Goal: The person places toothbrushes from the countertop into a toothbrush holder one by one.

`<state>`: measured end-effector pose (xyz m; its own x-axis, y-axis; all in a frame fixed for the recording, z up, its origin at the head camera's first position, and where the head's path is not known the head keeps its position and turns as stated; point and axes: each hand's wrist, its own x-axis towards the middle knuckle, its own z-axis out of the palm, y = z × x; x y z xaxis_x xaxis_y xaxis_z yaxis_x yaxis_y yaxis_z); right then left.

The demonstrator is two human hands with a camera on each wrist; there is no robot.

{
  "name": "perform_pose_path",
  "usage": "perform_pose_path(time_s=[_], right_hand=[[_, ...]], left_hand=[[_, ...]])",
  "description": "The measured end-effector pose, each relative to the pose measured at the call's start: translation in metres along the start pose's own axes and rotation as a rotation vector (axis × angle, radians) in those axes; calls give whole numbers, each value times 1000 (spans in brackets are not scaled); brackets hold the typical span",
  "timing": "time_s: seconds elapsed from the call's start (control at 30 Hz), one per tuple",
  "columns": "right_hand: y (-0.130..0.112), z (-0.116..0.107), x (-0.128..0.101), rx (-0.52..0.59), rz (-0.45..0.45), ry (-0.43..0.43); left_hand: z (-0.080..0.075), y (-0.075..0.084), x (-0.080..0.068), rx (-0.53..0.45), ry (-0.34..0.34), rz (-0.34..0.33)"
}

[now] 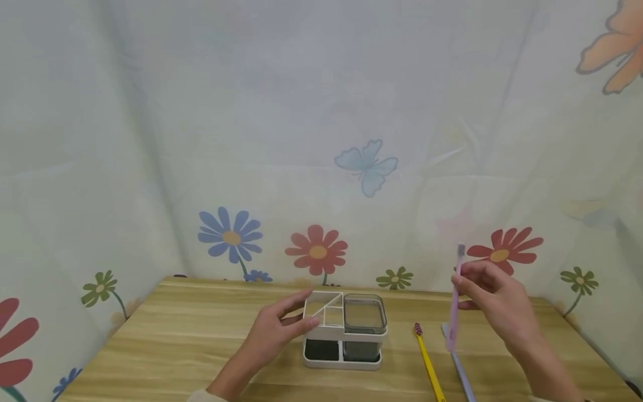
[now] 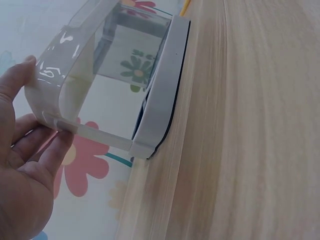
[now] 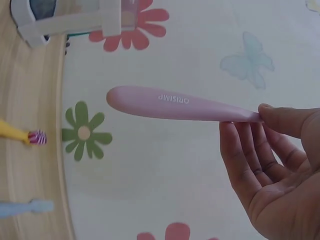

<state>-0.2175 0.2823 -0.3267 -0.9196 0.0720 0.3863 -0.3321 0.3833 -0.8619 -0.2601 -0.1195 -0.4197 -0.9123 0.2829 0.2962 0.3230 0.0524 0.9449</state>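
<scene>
Head view: the left hand (image 1: 273, 335) is resting against the left side of the holder (image 1: 345, 330), a white caddy with small compartments on the left and a clear grey cup on the right, sitting mid-surface (image 1: 181, 340). The fingers (image 1: 296, 301) are lying fairly straight and loosely spread along the top rim, touching it rather than wrapping it. The right hand (image 1: 494, 304) is up in the air to the right of the holder, pinching a pink toothbrush (image 1: 456, 298) around mid-handle, bristles pointing up and handle hanging down. Right under it a yellow toothbrush (image 1: 428, 363) and a blue toothbrush (image 1: 459, 368) are lying on the surface side by side, near each other but apart. A floral curtain (image 1: 321, 139) is hanging behind everything.

Left wrist view: the holder (image 2: 165, 95) is filling the frame, its base sitting on the surface (image 2: 260, 130). The left hand (image 2: 25, 170) is touching the clear upper wall, thumb on the near corner and fingers (image 2: 55, 150) pressing just below it, only lightly bent.

Right wrist view: the pink toothbrush (image 3: 175, 105) is showing its handle end, with printed lettering on it. The right hand (image 3: 280, 170) is pinching it between thumb and fingers (image 3: 240, 150), the rest of the fingers lying close together. The yellow toothbrush (image 3: 20, 134) head and the blue toothbrush (image 3: 25, 207) are peeking in at the left edge, and a bit of the holder (image 3: 65, 20) is showing at the top.
</scene>
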Motion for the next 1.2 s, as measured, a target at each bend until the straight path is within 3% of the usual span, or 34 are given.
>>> perform_pose_path(time_s=[0.33, 0.67, 0.93, 1.2], right_hand=[[-19, 25, 2, 123, -66, 0], [-37, 57, 1, 142, -125, -22], [-50, 85, 3, 216, -155, -87], [-57, 110, 6, 280, -164, -79]], left_hand=[[1, -2, -1, -6, 1, -16], [2, 1, -1, -20, 4, -12], [0, -1, -1, -21, 8, -8], [1, -1, -2, -33, 3, -7]])
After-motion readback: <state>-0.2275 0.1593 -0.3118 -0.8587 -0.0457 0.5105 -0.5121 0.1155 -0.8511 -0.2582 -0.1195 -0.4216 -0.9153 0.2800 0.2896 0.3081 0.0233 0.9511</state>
